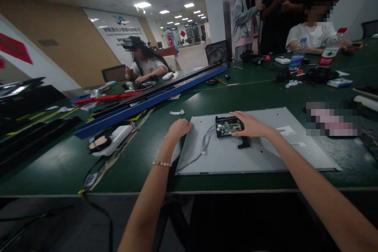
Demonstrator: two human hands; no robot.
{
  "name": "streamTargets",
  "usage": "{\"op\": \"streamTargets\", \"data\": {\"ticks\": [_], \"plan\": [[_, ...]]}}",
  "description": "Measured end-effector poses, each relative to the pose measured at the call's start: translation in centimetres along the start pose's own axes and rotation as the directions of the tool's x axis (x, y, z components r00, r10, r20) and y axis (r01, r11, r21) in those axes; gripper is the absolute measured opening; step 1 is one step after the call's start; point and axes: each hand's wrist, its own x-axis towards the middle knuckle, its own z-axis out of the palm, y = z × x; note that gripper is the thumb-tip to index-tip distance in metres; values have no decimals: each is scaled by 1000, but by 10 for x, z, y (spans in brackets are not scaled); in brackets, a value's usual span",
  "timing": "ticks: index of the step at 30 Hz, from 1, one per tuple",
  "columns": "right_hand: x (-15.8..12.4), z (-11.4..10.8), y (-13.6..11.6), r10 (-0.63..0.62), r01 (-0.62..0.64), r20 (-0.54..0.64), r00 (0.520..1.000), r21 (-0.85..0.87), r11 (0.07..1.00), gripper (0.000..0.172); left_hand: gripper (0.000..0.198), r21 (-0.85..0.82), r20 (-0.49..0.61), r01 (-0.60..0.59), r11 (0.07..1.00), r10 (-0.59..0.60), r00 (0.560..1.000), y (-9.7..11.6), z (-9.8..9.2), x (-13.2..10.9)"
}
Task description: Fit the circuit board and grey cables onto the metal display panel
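A flat light-grey metal panel (254, 161), which looks like the back of a display, lies on the green table in front of me. My left hand (178, 129) is closed at its far left corner, fingers curled against the edge. On the panel sits a green circuit board (227, 127) in a black frame. My right hand (251, 125) spans the right side of this board, thumb near, fingers far, gripping it. Grey cables (203, 145) run from the board down to the panel's left edge. A black bracket piece (243, 143) shows just below my right hand.
A long blue rail (153, 104) lies diagonally at left, beside a white device (113, 139) with a black cable. Several people are around the table's far side. Two bottles, one a clear bottle (298, 55), stand far right. A screwdriver (226, 82) lies beyond the panel.
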Motion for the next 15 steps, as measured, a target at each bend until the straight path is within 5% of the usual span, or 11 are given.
{"op": "streamTargets", "data": {"ticks": [15], "plan": [[-53,-25,18,8,-8,116,993,-1,1000,93,52,-45,-8,-6,999,5,1000,-3,4,1]]}}
